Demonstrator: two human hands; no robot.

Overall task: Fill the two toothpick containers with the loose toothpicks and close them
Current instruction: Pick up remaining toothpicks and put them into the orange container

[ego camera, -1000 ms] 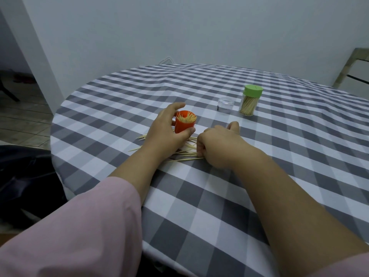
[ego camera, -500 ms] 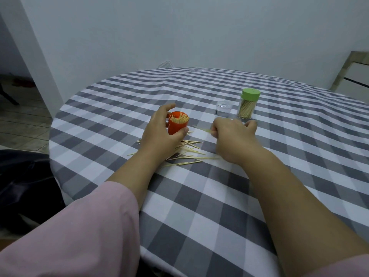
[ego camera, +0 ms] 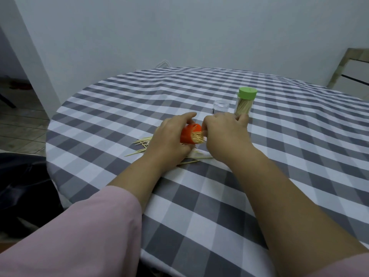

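1. The orange container (ego camera: 189, 134) was held tipped on its side just above the counter (ego camera: 219, 196), its open mouth turned toward the right hand, with a bundle of toothpick ends showing at the mouth. Half a second before, it had stood upright on the cloth.
2. It was gripped by the left hand (ego camera: 169, 140), fingers curled round its body and thumb over the top.
3. The right hand (ego camera: 223, 134) was set against the mouth, fingers curled; toothpicks appeared to be pinched or pushed in there, though the fingertips were hidden. A moment earlier that hand had been lifted clear of the pile with a few sticks.
4. The change was judged to mean that another batch was being fed in, tilting having eased the entry.
5. Loose toothpicks (ego camera: 143, 142) were left scattered on the cloth beneath and beside both hands, so filling was judged unfinished.
6. Farther back, a clear cap (ego camera: 220, 106) was seen just beside the green-lidded container (ego camera: 245, 101), which was already full and closed. The clear cap was judged to belong to the orange one.
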